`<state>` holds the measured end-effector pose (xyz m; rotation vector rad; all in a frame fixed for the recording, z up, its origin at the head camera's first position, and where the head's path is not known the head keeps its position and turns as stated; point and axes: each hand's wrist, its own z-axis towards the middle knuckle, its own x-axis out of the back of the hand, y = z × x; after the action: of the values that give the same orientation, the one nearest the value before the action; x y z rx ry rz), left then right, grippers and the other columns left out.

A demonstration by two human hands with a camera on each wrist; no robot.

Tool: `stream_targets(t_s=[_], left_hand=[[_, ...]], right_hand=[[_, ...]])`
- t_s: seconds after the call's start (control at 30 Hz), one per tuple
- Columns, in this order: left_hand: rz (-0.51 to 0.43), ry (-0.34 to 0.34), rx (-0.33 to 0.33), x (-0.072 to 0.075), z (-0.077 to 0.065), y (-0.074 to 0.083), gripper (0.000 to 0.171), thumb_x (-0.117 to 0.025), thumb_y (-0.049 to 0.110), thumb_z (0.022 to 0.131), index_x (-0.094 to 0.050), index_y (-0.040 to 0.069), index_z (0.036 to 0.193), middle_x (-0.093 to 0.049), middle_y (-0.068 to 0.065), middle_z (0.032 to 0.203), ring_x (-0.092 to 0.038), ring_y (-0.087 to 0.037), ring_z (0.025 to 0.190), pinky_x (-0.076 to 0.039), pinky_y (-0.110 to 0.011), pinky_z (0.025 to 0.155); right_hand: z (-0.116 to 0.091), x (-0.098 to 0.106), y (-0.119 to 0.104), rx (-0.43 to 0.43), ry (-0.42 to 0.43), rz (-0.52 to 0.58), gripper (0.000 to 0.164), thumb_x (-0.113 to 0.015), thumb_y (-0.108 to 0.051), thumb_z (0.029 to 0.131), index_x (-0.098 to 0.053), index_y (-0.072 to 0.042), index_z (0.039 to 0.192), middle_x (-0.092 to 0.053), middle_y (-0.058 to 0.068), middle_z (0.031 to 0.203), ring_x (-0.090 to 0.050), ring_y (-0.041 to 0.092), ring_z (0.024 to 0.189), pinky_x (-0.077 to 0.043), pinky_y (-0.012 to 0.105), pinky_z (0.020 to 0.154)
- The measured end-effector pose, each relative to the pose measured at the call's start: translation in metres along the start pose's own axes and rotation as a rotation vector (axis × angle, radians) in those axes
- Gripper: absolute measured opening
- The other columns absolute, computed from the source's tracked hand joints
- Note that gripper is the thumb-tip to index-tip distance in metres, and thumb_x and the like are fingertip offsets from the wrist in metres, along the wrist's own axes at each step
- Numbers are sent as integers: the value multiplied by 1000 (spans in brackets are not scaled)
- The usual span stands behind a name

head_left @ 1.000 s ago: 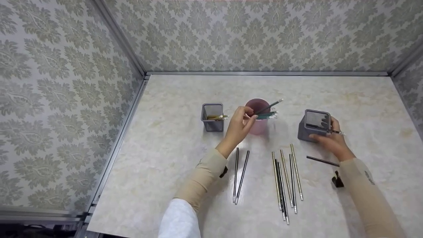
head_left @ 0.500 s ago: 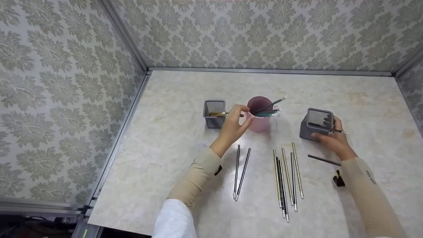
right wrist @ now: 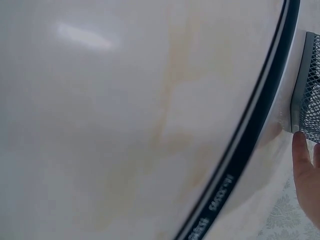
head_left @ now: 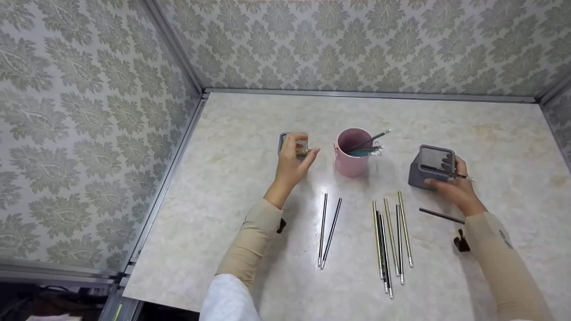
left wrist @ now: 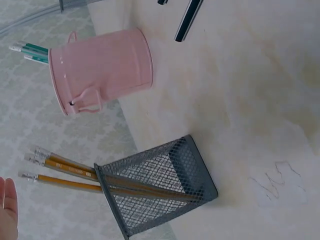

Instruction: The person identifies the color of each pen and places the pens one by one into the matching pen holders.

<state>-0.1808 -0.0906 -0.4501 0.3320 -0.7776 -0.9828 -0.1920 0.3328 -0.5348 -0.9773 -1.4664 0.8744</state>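
Note:
My left hand (head_left: 290,162) hovers over a mesh pencil cup (left wrist: 150,185) holding yellow pencils (left wrist: 70,170). In the head view it hides most of that cup; the left wrist view shows its fingers (left wrist: 9,200) apart from the pencil ends, thumb and fingers spread. My right hand (head_left: 459,189) grips a second mesh pencil cup (head_left: 421,176), thumb on the near side and fingers behind, with a dark pencil (head_left: 461,176) leaning out. Between the cups stands a pink bucket-shaped cup (head_left: 352,162) with green pencils (head_left: 370,151).
Two black pencils (head_left: 331,234) lie in front of the pink cup. Several gold and black pencils (head_left: 387,245) lie right of them. One black pencil (head_left: 439,215) lies near the right wrist. Patterned walls (head_left: 330,49) border the table (head_left: 178,232).
My left hand has moved left from the pink cup to the yellow pencils' cup. The green pencils stay in the pink cup. My right hand keeps its grip on its cup.

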Motion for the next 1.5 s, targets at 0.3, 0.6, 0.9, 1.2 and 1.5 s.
stream_targets(t_s=[0.3,0.6,0.9,1.2,1.5], left_hand=[[-21,7,92,22,-1,-18,46,-70,18,86,-46,-5,118,-51,-20,113,-51,-29,107,-48,-42,89],[-11,-17,261,29,-14,-45,85,-77,42,75,-37,-3,135,-43,-21,132,-42,-29,126,-39,-43,105],[18,-160,419,23,-22,-63,110,-85,40,63,-23,2,146,-28,-18,146,-27,-31,139,-28,-44,114],[-40,-216,551,10,-18,-73,112,-87,27,66,-16,7,150,-20,-15,152,-24,-29,141,-28,-44,114],[-65,-219,620,-1,-17,-84,112,-87,26,67,-15,7,150,-20,-14,152,-29,-30,137,-31,-45,112]], right_hand=[[0,1,2,30,11,4,95,-75,-18,82,-10,-16,151,-29,13,147,-30,23,132,-25,31,113],[2,-1,0,30,13,-14,98,-76,-20,81,-8,-16,151,-26,20,151,-30,25,135,-23,37,116],[2,0,-1,18,-2,3,98,-75,-19,82,-7,-16,152,-25,19,151,-27,30,135,-22,41,116],[-2,1,-2,3,-3,-13,99,-75,-24,82,-6,-18,152,-25,20,151,-27,30,135,-25,40,114],[2,2,-3,-1,-32,3,100,-74,-19,83,-2,-14,151,-20,22,153,-22,35,138,-21,42,115]])
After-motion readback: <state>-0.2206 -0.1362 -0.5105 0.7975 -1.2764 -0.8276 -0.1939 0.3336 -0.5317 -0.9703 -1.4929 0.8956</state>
